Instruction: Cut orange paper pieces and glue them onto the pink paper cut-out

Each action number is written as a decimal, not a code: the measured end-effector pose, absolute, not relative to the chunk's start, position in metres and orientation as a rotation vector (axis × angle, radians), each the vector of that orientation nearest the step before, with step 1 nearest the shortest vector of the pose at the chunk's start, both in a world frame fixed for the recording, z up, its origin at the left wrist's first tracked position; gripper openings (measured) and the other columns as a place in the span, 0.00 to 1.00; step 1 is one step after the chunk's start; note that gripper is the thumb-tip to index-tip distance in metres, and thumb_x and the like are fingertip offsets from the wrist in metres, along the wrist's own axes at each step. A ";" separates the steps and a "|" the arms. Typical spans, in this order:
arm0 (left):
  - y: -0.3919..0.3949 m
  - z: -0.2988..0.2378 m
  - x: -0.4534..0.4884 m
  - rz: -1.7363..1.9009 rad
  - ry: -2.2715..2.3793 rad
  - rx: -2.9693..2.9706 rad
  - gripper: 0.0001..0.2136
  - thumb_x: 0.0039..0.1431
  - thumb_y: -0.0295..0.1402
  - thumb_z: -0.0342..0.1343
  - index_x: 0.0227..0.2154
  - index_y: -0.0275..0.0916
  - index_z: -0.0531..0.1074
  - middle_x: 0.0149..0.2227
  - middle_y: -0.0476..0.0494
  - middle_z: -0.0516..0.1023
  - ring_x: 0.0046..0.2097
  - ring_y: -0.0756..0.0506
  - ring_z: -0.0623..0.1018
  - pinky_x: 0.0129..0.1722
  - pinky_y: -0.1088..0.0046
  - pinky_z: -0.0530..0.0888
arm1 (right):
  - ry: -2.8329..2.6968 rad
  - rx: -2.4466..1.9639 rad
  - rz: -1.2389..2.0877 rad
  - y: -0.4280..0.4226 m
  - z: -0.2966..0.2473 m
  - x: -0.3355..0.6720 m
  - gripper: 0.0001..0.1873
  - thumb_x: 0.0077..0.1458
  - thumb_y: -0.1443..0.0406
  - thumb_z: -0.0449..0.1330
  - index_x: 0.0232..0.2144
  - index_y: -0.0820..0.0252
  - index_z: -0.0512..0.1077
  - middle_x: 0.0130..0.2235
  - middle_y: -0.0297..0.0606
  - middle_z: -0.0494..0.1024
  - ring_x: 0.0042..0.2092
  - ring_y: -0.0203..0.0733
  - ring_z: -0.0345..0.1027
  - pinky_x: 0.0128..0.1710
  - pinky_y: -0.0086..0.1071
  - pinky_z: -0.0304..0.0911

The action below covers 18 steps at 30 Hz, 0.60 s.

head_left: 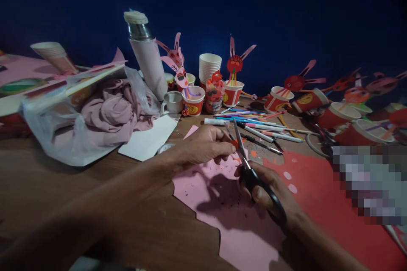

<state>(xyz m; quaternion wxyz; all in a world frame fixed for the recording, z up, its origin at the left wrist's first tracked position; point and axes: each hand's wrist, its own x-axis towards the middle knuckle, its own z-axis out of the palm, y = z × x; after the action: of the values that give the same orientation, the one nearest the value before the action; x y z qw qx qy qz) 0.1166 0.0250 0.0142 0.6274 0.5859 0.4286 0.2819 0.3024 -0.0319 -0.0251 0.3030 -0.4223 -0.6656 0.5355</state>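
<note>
The left hand (206, 146) pinches a small red scrap (234, 143); the right hand (273, 184) holds scissors (248, 169), blades parted, close to it. Below lies pink paper (244, 241), with red paper (337, 211) to its right. Beyond are pens (270, 127), paper cups (232, 95) with paper rabbits (234, 63), and a flask (148, 65) near a plastic bag (60, 144).

Left forearm (127, 194) slanted in from lower left, left grip (213, 146) pinched at the fingertips (231, 149). Right forearm (321, 233) angled from lower right, right grip (270, 184) curled closed, nearer the body.
</note>
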 end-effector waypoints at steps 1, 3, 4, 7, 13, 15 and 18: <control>0.025 0.014 0.116 0.641 0.982 1.357 0.03 0.42 0.27 0.53 0.22 0.35 0.70 0.16 0.53 0.68 0.20 0.53 0.66 0.20 0.76 0.64 | -1.773 -1.124 1.410 -0.032 -0.025 0.302 0.29 0.43 0.40 0.53 0.32 0.60 0.65 0.24 0.31 0.63 0.23 0.33 0.56 0.20 0.26 0.53; 0.026 0.013 0.115 0.632 0.979 1.391 0.04 0.42 0.28 0.53 0.23 0.34 0.71 0.17 0.52 0.68 0.20 0.53 0.66 0.20 0.76 0.64 | -1.789 -1.137 1.394 -0.031 -0.023 0.302 0.30 0.42 0.40 0.53 0.31 0.61 0.66 0.24 0.32 0.64 0.24 0.33 0.56 0.21 0.27 0.54; 0.027 0.012 0.114 0.629 0.977 1.406 0.04 0.42 0.28 0.53 0.23 0.34 0.71 0.17 0.52 0.68 0.20 0.53 0.66 0.20 0.76 0.64 | -1.795 -1.142 1.392 -0.031 -0.022 0.302 0.30 0.42 0.40 0.53 0.31 0.61 0.66 0.24 0.32 0.64 0.24 0.33 0.56 0.20 0.27 0.54; 0.027 0.013 0.112 0.606 0.995 1.450 0.05 0.42 0.28 0.52 0.24 0.34 0.72 0.17 0.52 0.68 0.20 0.53 0.66 0.20 0.77 0.64 | -1.807 -1.164 1.410 -0.031 -0.019 0.302 0.30 0.41 0.40 0.54 0.30 0.60 0.66 0.23 0.31 0.63 0.23 0.33 0.55 0.20 0.26 0.53; 0.022 0.025 0.113 0.538 1.045 1.475 0.05 0.43 0.25 0.51 0.24 0.34 0.71 0.16 0.53 0.67 0.19 0.53 0.65 0.19 0.79 0.63 | -1.813 -1.216 1.444 -0.031 -0.016 0.303 0.29 0.40 0.41 0.56 0.31 0.60 0.65 0.22 0.30 0.62 0.22 0.32 0.54 0.19 0.26 0.51; 0.021 0.029 0.114 0.534 1.070 1.453 0.05 0.44 0.24 0.51 0.24 0.34 0.71 0.15 0.53 0.66 0.19 0.54 0.65 0.19 0.80 0.62 | -1.831 -1.191 1.430 -0.030 -0.016 0.303 0.27 0.40 0.42 0.56 0.30 0.60 0.65 0.22 0.30 0.62 0.23 0.32 0.54 0.19 0.26 0.51; 0.021 0.031 0.114 0.530 1.083 1.444 0.06 0.43 0.25 0.51 0.25 0.34 0.72 0.15 0.54 0.66 0.18 0.54 0.65 0.18 0.80 0.62 | -1.869 -1.167 1.397 -0.030 -0.015 0.304 0.26 0.41 0.42 0.56 0.27 0.59 0.64 0.21 0.29 0.61 0.23 0.32 0.53 0.20 0.26 0.50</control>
<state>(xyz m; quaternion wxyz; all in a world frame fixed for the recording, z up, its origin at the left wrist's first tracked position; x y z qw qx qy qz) 0.1136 0.0205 0.0313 0.5893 0.6202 0.4651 0.2276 0.3039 -0.0296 -0.0152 0.2631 -0.4315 -0.6912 0.5165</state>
